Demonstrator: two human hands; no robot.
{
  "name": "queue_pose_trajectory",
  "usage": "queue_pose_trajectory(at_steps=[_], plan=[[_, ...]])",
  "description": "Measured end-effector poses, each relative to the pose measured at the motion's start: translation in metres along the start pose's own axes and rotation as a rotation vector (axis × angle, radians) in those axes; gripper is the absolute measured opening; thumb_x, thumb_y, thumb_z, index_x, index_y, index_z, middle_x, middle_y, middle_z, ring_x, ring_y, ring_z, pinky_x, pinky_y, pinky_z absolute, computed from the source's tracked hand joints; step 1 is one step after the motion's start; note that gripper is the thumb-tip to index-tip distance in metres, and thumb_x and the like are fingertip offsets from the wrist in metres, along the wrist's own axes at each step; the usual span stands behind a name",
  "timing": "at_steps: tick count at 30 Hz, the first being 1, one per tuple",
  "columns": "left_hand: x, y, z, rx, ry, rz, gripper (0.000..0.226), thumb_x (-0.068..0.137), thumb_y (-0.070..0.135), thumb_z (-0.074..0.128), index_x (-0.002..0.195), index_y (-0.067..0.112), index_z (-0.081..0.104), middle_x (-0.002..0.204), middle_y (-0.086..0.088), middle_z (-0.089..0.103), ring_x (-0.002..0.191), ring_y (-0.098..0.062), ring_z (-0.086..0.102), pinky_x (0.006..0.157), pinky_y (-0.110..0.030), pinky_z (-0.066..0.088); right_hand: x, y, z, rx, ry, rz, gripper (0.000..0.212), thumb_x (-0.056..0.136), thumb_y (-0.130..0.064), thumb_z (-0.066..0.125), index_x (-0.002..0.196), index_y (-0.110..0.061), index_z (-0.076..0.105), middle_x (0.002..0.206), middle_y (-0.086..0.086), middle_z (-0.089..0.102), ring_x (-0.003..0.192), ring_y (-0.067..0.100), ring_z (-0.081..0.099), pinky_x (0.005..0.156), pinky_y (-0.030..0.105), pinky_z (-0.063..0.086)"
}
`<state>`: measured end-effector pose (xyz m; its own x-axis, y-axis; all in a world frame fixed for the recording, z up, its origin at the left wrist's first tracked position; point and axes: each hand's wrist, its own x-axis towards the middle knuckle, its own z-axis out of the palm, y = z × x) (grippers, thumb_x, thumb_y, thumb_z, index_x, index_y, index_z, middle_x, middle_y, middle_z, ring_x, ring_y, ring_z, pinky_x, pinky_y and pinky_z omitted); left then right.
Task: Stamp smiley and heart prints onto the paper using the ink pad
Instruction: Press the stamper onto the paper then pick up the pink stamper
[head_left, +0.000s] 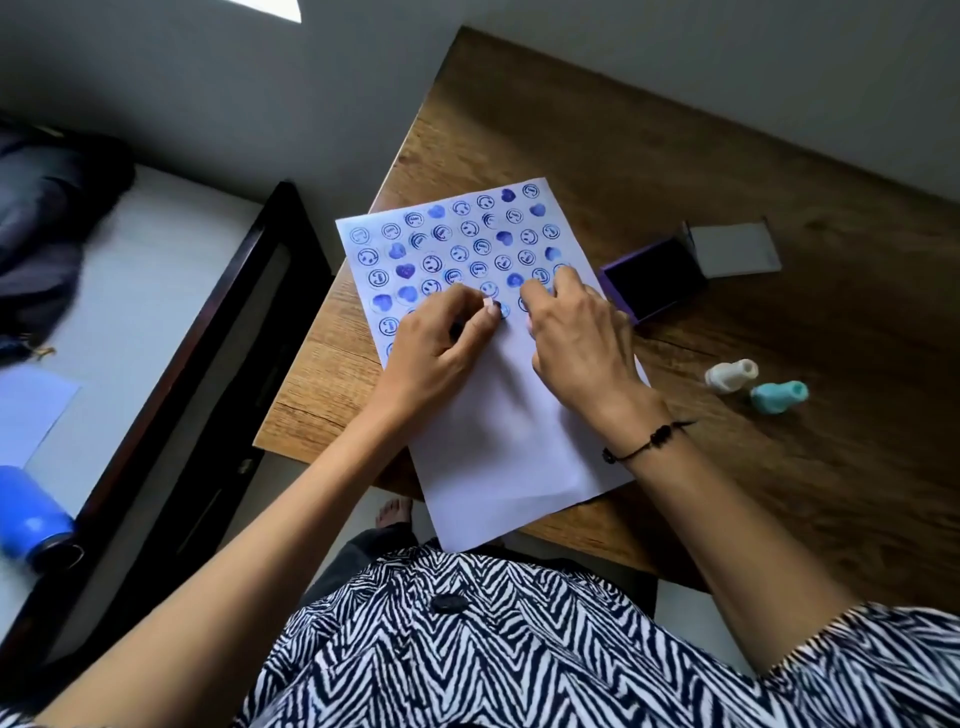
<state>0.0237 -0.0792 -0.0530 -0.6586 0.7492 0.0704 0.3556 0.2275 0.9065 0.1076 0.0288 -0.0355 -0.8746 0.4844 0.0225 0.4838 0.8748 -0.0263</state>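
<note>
The sheet of paper lies slantwise on the wooden worktop, its long axis running from the person's lap up and away to the left, its far half filled with rows of blue smiley and heart prints and its near half bare. At the front edge of the printed rows the left hand is closed around a small stamp, only its pale tip and dark inked end showing past the fingers, pressed down or just about touching the paper; which design it carries cannot be told. The right hand lies flat just beside it, fingers spread on the sheet and holding it steady, clamped on nothing. The open ink pad, purple with its grey lid folded back, sits off the sheet's right edge, just beyond the right hand and on the far side of it from the stamping hand, so re-inking would mean the left hand reaching across. Two more stamps, one white and one turquoise, lie on their sides nearer the person on the right, closest to the right hand. By my judgement roughly half the sheet is done
</note>
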Motion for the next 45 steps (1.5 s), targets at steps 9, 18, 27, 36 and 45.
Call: queue_pose_trajectory(at_steps=[9, 18, 27, 36, 45], plan=[[-0.002, 0.001, 0.003, 0.040, 0.004, 0.021, 0.025, 0.091, 0.019, 0.049, 0.096, -0.003, 0.059, 0.086, -0.020, 0.063, 0.081, -0.030, 0.056, 0.077, -0.037, 0.042, -0.004, 0.003, 0.005, 0.104, 0.075, 0.041, 0.020, 0.086, -0.003, 0.046, 0.103, -0.010, 0.053, 0.108, 0.021, 0.052, 0.090, 0.039, 0.057, 0.061, 0.038, 0.041], [-0.002, 0.000, 0.004, 0.065, 0.000, 0.018, 0.025, 0.091, 0.021, 0.049, 0.095, -0.001, 0.059, 0.078, -0.009, 0.056, 0.076, -0.023, 0.053, 0.070, -0.030, 0.036, -0.042, 0.037, 0.006, 1.736, 0.481, 0.867, 0.020, 0.087, 0.000, 0.055, 0.078, -0.018, 0.059, 0.083, 0.004, 0.060, 0.069, 0.017, 0.057, 0.068, 0.028, 0.057], [-0.007, 0.016, 0.011, -0.188, -0.083, 0.047, 0.022, 0.087, 0.018, 0.056, 0.105, 0.007, 0.061, 0.094, -0.002, 0.063, 0.083, -0.005, 0.058, 0.078, -0.020, 0.047, -0.059, 0.024, -0.017, 1.708, 0.304, 0.575, 0.009, 0.084, -0.007, 0.061, 0.084, -0.016, 0.063, 0.089, 0.004, 0.069, 0.076, 0.016, 0.067, 0.070, 0.029, 0.060], [-0.012, 0.042, 0.037, -0.297, -0.189, 0.037, 0.020, 0.084, 0.011, 0.059, 0.103, 0.006, 0.064, 0.091, -0.009, 0.067, 0.076, -0.009, 0.059, 0.073, -0.037, 0.050, -0.071, 0.023, -0.023, 1.442, 0.330, 0.433, 0.012, 0.084, -0.009, 0.062, 0.096, -0.007, 0.063, 0.097, 0.012, 0.067, 0.093, 0.020, 0.067, 0.075, 0.031, 0.060], [-0.018, 0.052, 0.061, -0.131, -0.271, 0.104, 0.017, 0.082, 0.019, 0.063, 0.089, 0.004, 0.066, 0.078, -0.010, 0.065, 0.069, -0.018, 0.055, 0.067, -0.033, 0.045, -0.097, 0.037, -0.022, 1.391, 0.371, 0.493, 0.011, 0.085, -0.008, 0.060, 0.088, -0.018, 0.064, 0.087, -0.001, 0.065, 0.083, 0.012, 0.067, 0.067, 0.028, 0.060]])
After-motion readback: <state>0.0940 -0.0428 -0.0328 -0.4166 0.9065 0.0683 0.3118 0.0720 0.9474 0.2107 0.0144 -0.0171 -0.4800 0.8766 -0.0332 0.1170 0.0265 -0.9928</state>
